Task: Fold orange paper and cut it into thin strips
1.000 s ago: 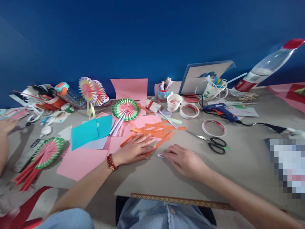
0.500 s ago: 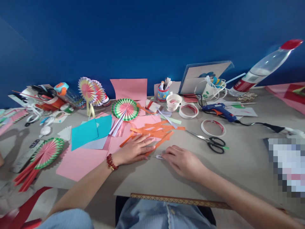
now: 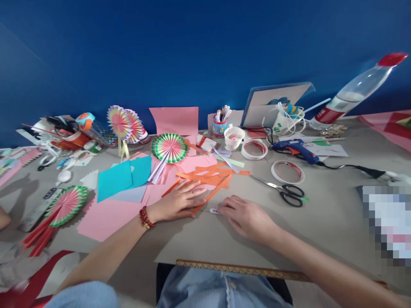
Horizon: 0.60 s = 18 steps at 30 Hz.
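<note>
My left hand [image 3: 180,201] lies flat with its fingers apart, partly over orange paper strips [image 3: 205,174] heaped on pink paper. One narrow orange strip [image 3: 220,187] slants up and away from its fingertips. Just across from it, my right hand [image 3: 245,218] is closed, palm down, around a small tool [image 3: 213,211]. Only the tool's white end and a thin point towards my left hand show; the rest is hidden under the fingers. Scissors [image 3: 282,188] with black handles rest beyond my right hand.
A green-and-pink paper fan [image 3: 169,148] and blue sheets [image 3: 114,180] lie to the left. Farther right are tape rolls [image 3: 272,171], a corded blue glue gun [image 3: 297,149] and a leaning bottle [image 3: 349,96]. Part of another person's hand [image 3: 4,218] shows at the left edge.
My left hand has slid slightly left and towards me, uncovering more of the narrow orange strip. My right hand has barely moved and keeps its hold on the small tool.
</note>
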Motion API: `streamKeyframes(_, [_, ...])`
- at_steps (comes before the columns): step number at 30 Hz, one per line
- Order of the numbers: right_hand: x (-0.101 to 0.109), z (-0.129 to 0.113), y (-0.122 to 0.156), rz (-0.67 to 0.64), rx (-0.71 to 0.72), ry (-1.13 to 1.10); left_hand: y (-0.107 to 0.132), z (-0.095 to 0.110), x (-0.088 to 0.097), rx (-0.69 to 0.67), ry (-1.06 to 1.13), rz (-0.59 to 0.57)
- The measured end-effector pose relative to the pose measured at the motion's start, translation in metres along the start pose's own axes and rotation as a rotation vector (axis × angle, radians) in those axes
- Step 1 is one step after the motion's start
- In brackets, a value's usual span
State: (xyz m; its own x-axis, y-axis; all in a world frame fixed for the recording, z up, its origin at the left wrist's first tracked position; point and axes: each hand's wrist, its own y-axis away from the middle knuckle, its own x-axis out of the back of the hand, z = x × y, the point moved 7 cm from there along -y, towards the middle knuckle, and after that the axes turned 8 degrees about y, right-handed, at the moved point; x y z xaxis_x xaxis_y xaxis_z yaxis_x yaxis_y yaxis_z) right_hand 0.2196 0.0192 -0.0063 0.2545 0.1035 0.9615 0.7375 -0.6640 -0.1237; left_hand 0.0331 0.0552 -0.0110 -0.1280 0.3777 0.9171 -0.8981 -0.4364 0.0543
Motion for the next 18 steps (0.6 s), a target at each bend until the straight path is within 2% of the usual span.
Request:
streamKeyframes(4, [-0.0010, -0.0017, -0.0023, 0.004, 0.008, 0.002, 0.0009, -0.0027, -0.0063, 0.016, 0.008, 0.007])
streamKeyframes(18, [0.0008, -0.0077, -0.0037, 0.018, 0.015, -0.035, 0.0012, -0.0035, -0.0082, 0.005, 0.015, -0.001])
